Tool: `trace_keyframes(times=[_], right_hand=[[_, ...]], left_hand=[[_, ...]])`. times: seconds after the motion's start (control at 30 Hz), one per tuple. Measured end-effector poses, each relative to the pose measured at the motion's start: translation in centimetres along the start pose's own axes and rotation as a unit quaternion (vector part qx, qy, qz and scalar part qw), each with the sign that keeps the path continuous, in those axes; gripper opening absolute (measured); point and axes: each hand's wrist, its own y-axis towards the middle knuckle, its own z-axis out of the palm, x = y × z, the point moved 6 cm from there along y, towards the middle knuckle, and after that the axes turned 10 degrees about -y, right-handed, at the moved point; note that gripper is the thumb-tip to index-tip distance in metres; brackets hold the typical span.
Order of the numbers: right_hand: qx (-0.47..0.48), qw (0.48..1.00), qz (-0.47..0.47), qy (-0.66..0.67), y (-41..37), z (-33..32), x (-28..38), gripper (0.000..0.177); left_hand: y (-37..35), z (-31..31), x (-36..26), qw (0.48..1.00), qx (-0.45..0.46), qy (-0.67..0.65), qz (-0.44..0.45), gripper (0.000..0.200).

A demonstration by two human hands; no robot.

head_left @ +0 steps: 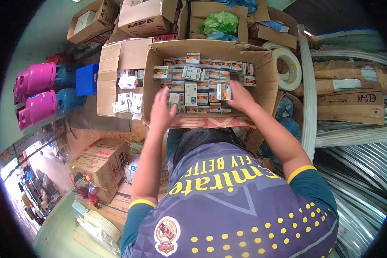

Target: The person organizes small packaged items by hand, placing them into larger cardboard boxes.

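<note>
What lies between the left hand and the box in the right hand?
More small boxes, set close together in the carton, lie between the left hand and the box in the right hand. The head view shows this.

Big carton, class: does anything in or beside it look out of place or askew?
Yes. Inside the carton, one small box lies slanted on top of the straighter rows. Left of the carton, several white boxes sit loosely at mixed angles. No spill shows.
</note>
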Motion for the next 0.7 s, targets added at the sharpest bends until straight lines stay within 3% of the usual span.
trace_keyframes(times=[0.1, 0.13, 0.2, 0.23, 0.27, 0.33, 0.37, 0.43, 0.53, 0.63, 0.67, 0.7], right_hand=[[-0.011, 1.0, 0.002, 0.012, 1.7, 4.6, 0.4, 0.065], [0.043, 0.997, 0.045, 0.045, 1.7, 4.9, 1.0, 0.073], [0.058, 0.995, 0.023, 0.075, 1.7, 6.1, 1.0, 0.08], [0.062, 0.994, 0.016, 0.09, 1.7, 6.7, 0.6, 0.084], [0.085, 0.993, 0.014, 0.086, 1.5, 7.2, 0.1, 0.1], [0.092, 0.98, 0.068, 0.163, -0.2, 6.5, -0.3, 0.105], [0.093, 0.971, 0.092, 0.199, -0.8, 5.7, -0.2, 0.107], [0.08, 0.971, 0.111, 0.198, -1.7, 4.3, -0.6, 0.112], [0.019, 0.977, 0.113, 0.178, -2.5, 3.4, -1.3, 0.111], [-0.124, 0.981, 0.058, 0.134, -3.0, -0.1, -0.4, 0.104], [-0.149, 0.971, 0.047, 0.181, -3.7, -3.3, 1.9, 0.093], [-0.171, 0.972, -0.001, 0.163, -3.9, -5.7, 4.0, 0.094]], left_hand=[[3.9, -2.8, -1.0, 0.988, -0.012, 0.155, 0.022, 0.078], [5.2, -2.3, -0.7, 0.968, -0.001, 0.252, 0.026, 0.076], [8.5, -1.1, -0.5, 0.899, 0.021, 0.436, 0.041, 0.073], [10.2, -0.6, 0.1, 0.885, 0.045, 0.462, 0.032, 0.071], [11.5, -0.1, 1.0, 0.871, 0.072, 0.486, 0.026, 0.07], [14.0, 1.7, 3.7, 0.837, 0.114, 0.534, 0.032, 0.068], [14.6, 2.3, 4.8, 0.828, 0.081, 0.546, 0.096, 0.051], [14.5, 0.8, 3.4, 0.853, 0.053, 0.512, 0.089, 0.049], [12.6, -2.9, -2.5, 0.886, 0.159, 0.432, -0.049, 0.071], [10.7, -5.5, -6.3, 0.958, 0.094, 0.272, 0.0, 0.073], [10.2, -5.6, -7.7, 0.963, 0.083, 0.252, 0.049, 0.08], [9.7, -5.2, -9.7, 0.976, 0.116, 0.17, 0.071, 0.079]])
